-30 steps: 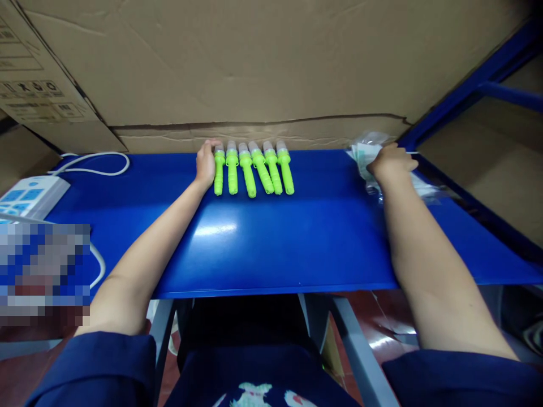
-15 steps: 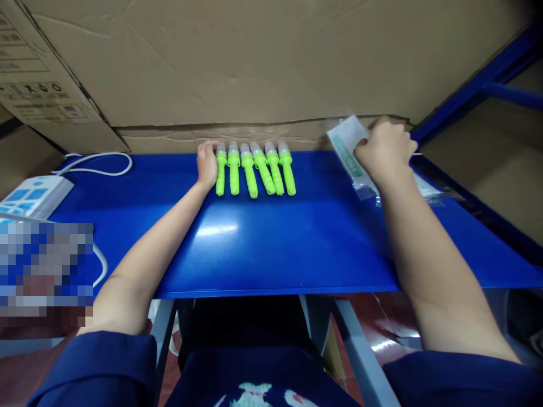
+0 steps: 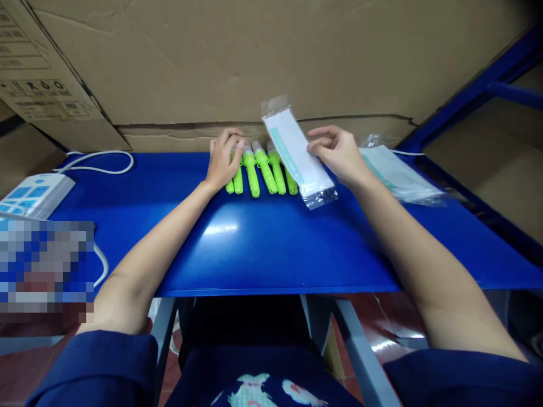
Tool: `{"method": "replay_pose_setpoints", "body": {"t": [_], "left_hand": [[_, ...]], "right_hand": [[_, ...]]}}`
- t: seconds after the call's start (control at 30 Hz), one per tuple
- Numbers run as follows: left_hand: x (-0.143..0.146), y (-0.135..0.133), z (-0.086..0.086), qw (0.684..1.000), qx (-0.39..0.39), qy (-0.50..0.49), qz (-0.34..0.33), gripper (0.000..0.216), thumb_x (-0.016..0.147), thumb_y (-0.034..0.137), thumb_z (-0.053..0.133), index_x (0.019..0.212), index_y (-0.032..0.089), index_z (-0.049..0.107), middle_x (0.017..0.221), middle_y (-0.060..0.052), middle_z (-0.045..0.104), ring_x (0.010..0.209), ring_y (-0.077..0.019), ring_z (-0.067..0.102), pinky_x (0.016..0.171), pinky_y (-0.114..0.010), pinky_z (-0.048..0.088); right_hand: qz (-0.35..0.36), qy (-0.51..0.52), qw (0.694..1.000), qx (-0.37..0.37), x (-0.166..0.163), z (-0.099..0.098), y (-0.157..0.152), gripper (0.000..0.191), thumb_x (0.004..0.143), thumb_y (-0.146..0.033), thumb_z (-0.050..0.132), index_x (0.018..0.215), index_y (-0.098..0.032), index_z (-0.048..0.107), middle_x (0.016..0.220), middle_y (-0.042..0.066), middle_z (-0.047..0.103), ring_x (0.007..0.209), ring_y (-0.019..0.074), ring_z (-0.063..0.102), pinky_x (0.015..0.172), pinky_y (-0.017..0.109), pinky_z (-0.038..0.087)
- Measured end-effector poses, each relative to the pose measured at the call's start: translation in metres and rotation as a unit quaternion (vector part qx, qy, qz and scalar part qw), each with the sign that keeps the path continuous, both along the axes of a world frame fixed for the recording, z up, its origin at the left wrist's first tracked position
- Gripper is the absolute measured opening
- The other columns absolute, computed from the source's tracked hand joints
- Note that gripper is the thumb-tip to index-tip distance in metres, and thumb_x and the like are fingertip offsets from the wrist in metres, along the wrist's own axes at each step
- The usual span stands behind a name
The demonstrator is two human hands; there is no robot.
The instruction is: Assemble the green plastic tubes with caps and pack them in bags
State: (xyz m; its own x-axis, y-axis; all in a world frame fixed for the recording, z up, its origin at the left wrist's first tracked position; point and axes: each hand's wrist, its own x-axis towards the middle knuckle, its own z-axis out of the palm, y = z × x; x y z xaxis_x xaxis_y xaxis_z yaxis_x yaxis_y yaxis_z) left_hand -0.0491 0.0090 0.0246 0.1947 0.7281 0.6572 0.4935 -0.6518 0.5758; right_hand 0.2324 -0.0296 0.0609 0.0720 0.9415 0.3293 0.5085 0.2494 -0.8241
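Note:
My right hand pinches the edge of a clear plastic packet with a white and teal insert. The packet is tilted over the right end of a row of several bright green, ridged sticks with translucent caps. Over the left end of that row lies my left hand, its thumb apart from the loosely curved fingers. It covers the caps of the leftmost sticks, touching them, without a grip that I can see.
More white and teal packets lie on the blue table at the right. A white power strip with a cable stands at the left. Cardboard rises along the back edge.
My right hand has brought one packet leftward from the pile to the green sticks. My left hand has shifted right, from beside the row onto its leftmost sticks.

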Motion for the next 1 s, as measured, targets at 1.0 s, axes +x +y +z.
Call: {"method": "replay_pose_setpoints", "body": {"t": [1.0], "left_hand": [[-0.026, 0.032, 0.03, 0.939, -0.301, -0.149, -0.074, 0.023, 0.078, 0.014, 0.063, 0.101, 0.018, 0.062, 0.095, -0.005, 0.07, 0.102, -0.0249, 0.07, 0.1, -0.045, 0.055]], "right_hand": [[0.096, -0.349, 0.927, 0.102, 0.022, -0.069, 0.031, 0.057, 0.096, -0.026, 0.045, 0.152, -0.031, 0.053, 0.166, 0.01, 0.036, 0.143, 0.041, 0.044, 0.117, 0.068, 0.037]]}}
